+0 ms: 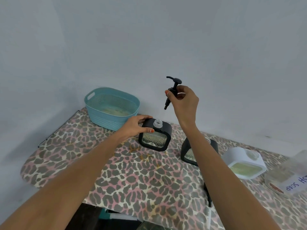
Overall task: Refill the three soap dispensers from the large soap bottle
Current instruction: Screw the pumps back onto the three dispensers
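A black square soap dispenser (155,136) stands on the leopard-print board (116,171), its clear threaded neck bare. My left hand (135,126) grips its upper left corner. Above it my right hand (183,101) holds a black pump head (172,90) in the air, its tube pointing down. A second black dispenser (187,152) stands to the right, partly hidden behind my right forearm. Further right sits a white dispenser (244,163) with greenish soap inside and no pump. The large clear soap bottle (289,176), labelled "soap", lies at the right edge.
A teal plastic basket (111,107) stands at the back left of the board against the grey wall. A thin black metal rest (58,130) juts out at the board's left end. A dark object (208,195) lies under my right forearm.
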Demonstrator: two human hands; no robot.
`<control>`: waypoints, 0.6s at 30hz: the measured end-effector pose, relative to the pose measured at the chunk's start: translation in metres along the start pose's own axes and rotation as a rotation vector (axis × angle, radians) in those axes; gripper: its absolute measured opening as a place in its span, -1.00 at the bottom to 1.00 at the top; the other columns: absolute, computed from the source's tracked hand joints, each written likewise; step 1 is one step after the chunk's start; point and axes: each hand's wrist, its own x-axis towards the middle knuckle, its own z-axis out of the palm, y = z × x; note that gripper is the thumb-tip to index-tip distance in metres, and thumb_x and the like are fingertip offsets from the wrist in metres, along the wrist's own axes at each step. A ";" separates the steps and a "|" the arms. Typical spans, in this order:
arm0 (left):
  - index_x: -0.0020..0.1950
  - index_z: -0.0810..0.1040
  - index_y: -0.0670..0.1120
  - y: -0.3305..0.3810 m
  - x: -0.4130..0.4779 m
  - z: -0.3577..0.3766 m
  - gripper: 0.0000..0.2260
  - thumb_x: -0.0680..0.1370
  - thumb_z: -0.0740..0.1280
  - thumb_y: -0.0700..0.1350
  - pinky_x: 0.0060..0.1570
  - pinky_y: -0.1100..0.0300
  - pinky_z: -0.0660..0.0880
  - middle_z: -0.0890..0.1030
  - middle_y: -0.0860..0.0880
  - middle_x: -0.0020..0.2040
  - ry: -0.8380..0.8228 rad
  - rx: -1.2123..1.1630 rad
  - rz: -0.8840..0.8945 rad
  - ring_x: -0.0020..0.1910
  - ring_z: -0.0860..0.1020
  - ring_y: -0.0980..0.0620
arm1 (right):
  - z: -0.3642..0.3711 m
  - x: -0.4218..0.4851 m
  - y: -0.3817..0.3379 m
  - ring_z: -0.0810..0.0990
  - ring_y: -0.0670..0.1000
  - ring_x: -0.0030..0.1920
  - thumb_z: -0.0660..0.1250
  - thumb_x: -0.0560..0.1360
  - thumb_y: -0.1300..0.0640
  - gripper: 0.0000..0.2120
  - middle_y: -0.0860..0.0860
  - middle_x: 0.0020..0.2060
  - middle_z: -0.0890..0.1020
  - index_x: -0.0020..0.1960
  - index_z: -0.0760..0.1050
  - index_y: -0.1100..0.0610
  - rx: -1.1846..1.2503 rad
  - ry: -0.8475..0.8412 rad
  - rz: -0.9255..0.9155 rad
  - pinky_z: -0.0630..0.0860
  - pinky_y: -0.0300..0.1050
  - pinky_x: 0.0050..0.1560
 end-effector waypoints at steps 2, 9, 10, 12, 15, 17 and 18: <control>0.29 0.46 -0.08 -0.001 0.000 0.000 -0.47 0.35 0.50 -0.19 0.16 0.26 0.41 0.52 -0.02 0.23 0.000 0.005 0.005 0.24 0.44 0.09 | 0.004 -0.004 0.008 0.55 -0.08 -0.18 0.43 0.43 0.09 -0.71 0.00 -0.09 0.59 0.09 0.52 0.19 -0.020 -0.019 -0.002 0.43 -0.48 -0.18; 0.29 0.45 -0.09 -0.001 -0.001 0.001 -0.47 0.35 0.49 -0.21 0.16 0.28 0.39 0.52 0.03 0.15 -0.005 -0.015 0.015 0.24 0.45 0.08 | 0.019 -0.027 0.038 0.58 0.03 -0.07 0.44 0.42 0.11 -0.65 0.10 0.01 0.61 0.14 0.50 0.23 -0.072 -0.124 0.001 0.51 -0.16 0.00; 0.29 0.44 -0.09 0.000 -0.002 0.001 -0.47 0.35 0.49 -0.21 0.15 0.30 0.38 0.52 0.04 0.15 -0.006 -0.017 0.015 0.23 0.45 0.11 | 0.020 -0.030 0.041 0.56 0.02 -0.06 0.44 0.42 0.12 -0.65 0.10 0.02 0.60 0.15 0.50 0.24 -0.088 -0.136 0.000 0.48 -0.18 0.00; 0.30 0.43 -0.10 0.001 -0.004 0.001 -0.47 0.36 0.48 -0.21 0.16 0.31 0.37 0.51 0.03 0.18 -0.003 -0.019 0.014 0.21 0.43 0.15 | 0.022 -0.036 0.047 0.53 -0.01 -0.05 0.43 0.43 0.12 -0.65 0.10 0.04 0.59 0.16 0.50 0.24 -0.110 -0.159 0.006 0.44 -0.23 0.00; 0.30 0.44 -0.11 0.001 -0.005 0.001 -0.47 0.35 0.49 -0.21 0.21 0.27 0.36 0.51 -0.03 0.23 0.001 -0.028 0.018 0.25 0.44 0.09 | 0.024 -0.043 0.057 0.51 -0.06 -0.06 0.43 0.43 0.13 -0.68 0.10 0.03 0.59 0.13 0.51 0.23 -0.134 -0.189 -0.004 0.37 -0.41 -0.07; 0.29 0.44 -0.11 0.001 -0.005 0.000 -0.48 0.35 0.49 -0.21 0.25 0.22 0.37 0.52 -0.05 0.25 0.002 -0.030 0.019 0.28 0.44 0.05 | 0.025 -0.047 0.062 0.53 -0.06 -0.07 0.42 0.44 0.13 -0.69 0.09 0.02 0.59 0.13 0.51 0.22 -0.144 -0.222 0.011 0.37 -0.42 -0.09; 0.30 0.44 -0.12 0.001 -0.005 0.001 -0.47 0.36 0.49 -0.21 0.26 0.21 0.37 0.51 -0.06 0.26 0.003 -0.029 0.018 0.29 0.44 0.04 | 0.027 -0.049 0.065 0.52 -0.06 -0.08 0.42 0.44 0.13 -0.68 0.08 0.02 0.59 0.14 0.50 0.22 -0.145 -0.236 0.027 0.38 -0.40 -0.08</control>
